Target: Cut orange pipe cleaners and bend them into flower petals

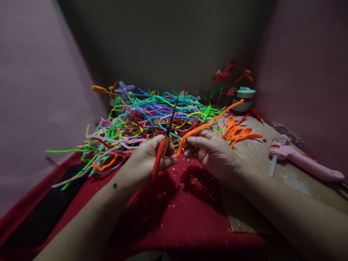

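My left hand (148, 154) is closed around scissors (161, 154) with a red and a yellow handle, their dark narrow blades pointing up and away. Between the fingers of my right hand (210, 148) is an orange pipe cleaner (199, 128), its free end reaching up to the right. The lower end of that strip comes down at my left fingertips, seemingly touching them. To the right of my right hand lie orange looped pipe cleaner shapes (239, 133) on a brown board (288, 181).
A large heap of multicoloured pipe cleaners (146, 116) spreads beyond my hands. On the right, a pink glue gun (304, 159) rests on the board. Behind stand a mint-lidded jar (244, 98), red flowers (223, 74) and a purple flower (125, 89). Small scraps dot the red cloth (174, 224).
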Demonstrator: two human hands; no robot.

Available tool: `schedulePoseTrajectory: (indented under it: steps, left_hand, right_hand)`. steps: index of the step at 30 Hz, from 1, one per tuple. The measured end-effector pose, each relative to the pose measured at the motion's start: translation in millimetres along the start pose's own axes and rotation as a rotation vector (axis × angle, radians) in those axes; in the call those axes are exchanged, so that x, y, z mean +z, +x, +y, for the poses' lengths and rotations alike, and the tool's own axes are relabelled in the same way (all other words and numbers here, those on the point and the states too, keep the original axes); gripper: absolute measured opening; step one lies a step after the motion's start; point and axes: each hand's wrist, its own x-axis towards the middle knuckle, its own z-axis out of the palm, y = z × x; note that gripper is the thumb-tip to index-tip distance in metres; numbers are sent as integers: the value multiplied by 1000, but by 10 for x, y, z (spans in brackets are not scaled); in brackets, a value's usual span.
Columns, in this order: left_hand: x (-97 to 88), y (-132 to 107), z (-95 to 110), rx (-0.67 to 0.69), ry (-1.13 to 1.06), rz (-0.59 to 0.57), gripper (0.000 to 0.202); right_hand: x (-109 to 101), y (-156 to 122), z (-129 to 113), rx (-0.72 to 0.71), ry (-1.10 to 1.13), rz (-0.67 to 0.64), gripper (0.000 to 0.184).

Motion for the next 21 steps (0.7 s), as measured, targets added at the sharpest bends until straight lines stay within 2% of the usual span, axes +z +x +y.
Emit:
schedulePoseTrajectory:
  steps: [4, 7, 12, 17, 21]
  left_hand:
    - [14, 7, 7, -1, -51, -39, 21]
    - [2, 12, 1, 8, -50, -48, 19]
    - [-19, 8, 0, 13, -17, -5, 19]
    - [-2, -7, 24, 10, 1, -1, 22]
    - [9, -12, 41, 40, 10, 20, 24]
  right_hand:
    - [70, -74, 3, 77, -140, -40, 12]
    - [82, -91, 8, 61, -213, -44, 8]
    - [68, -55, 26, 50, -147, -14, 14]
    - [61, -28, 43, 61, -56, 11, 12]
    - [53, -42, 35, -11, -200, 57, 10]
